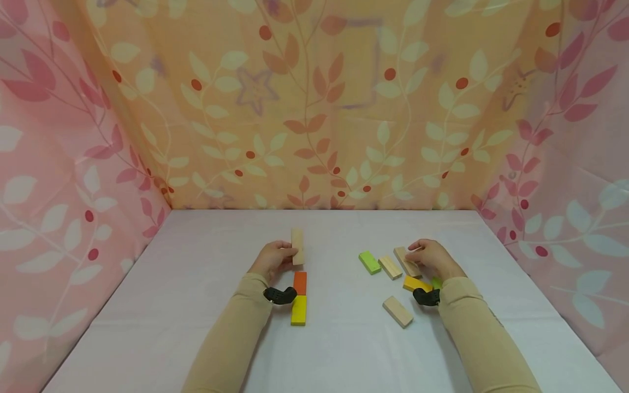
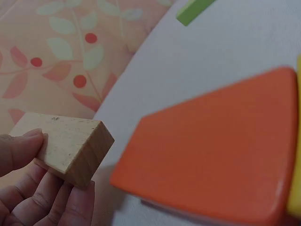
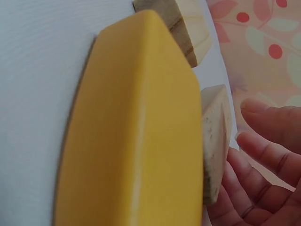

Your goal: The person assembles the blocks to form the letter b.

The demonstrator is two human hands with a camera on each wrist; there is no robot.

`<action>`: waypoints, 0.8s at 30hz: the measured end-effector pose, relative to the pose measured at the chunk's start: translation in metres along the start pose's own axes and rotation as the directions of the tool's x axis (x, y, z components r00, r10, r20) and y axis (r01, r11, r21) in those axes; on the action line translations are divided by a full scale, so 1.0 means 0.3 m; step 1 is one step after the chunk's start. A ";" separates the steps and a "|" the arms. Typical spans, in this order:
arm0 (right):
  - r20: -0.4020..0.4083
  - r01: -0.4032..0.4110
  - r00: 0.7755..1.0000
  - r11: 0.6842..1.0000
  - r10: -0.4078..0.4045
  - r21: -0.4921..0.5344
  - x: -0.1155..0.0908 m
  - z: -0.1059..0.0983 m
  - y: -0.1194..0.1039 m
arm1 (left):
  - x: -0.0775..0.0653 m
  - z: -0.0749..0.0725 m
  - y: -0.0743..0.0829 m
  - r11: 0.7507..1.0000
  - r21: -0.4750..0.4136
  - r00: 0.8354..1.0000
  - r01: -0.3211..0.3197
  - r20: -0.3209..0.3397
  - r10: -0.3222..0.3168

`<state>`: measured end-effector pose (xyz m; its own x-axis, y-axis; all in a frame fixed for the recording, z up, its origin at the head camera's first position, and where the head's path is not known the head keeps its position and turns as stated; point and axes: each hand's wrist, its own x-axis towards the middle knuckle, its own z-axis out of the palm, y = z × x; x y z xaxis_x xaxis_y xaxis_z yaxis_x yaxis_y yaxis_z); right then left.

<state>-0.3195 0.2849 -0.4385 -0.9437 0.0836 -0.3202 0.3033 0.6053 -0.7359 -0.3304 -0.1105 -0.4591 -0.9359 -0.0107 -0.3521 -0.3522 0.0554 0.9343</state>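
My left hand (image 1: 273, 259) pinches a plain wooden block (image 1: 297, 245) between thumb and fingers; its near end shows in the left wrist view. Just on the near side of it, an orange-red block (image 1: 300, 283) and a yellow block (image 1: 298, 311) lie end to end in a line. On the right, my right hand (image 1: 433, 257) is at another plain wooden block (image 1: 403, 258). In the right wrist view its lower fingers rest along that block (image 3: 215, 141), while thumb and forefinger stand apart from it. A yellow-orange block (image 1: 416, 284) lies close below this hand.
Left of the right hand lie a light green block (image 1: 369, 263) and a plain block (image 1: 390, 267). One more plain block (image 1: 398, 311) sits nearer the front. A green block (image 1: 436, 283) is partly hidden by the right wrist. Patterned cloth walls (image 1: 304, 109) surround the white table (image 1: 344, 349).
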 end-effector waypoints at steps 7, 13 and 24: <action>0.014 0.001 1.000 0.999 0.000 -0.034 0.013 0.007 0.011 | 0.011 0.005 -0.022 0.999 0.038 1.000 0.017 0.010 -0.017; 0.018 -0.023 1.000 0.998 0.024 -0.055 0.020 0.010 0.008 | 0.010 0.011 -0.016 0.996 0.080 0.999 0.048 -0.009 -0.047; 0.016 -0.030 0.999 0.998 0.030 -0.052 0.019 0.013 0.006 | -0.004 0.013 0.002 0.981 0.189 0.996 0.036 -0.083 -0.020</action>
<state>-0.3238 0.2834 -0.4439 -0.9317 0.0893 -0.3520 0.3238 0.6430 -0.6941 -0.3294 -0.1065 -0.4584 -0.9261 -0.0947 -0.3652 -0.3773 0.2423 0.8938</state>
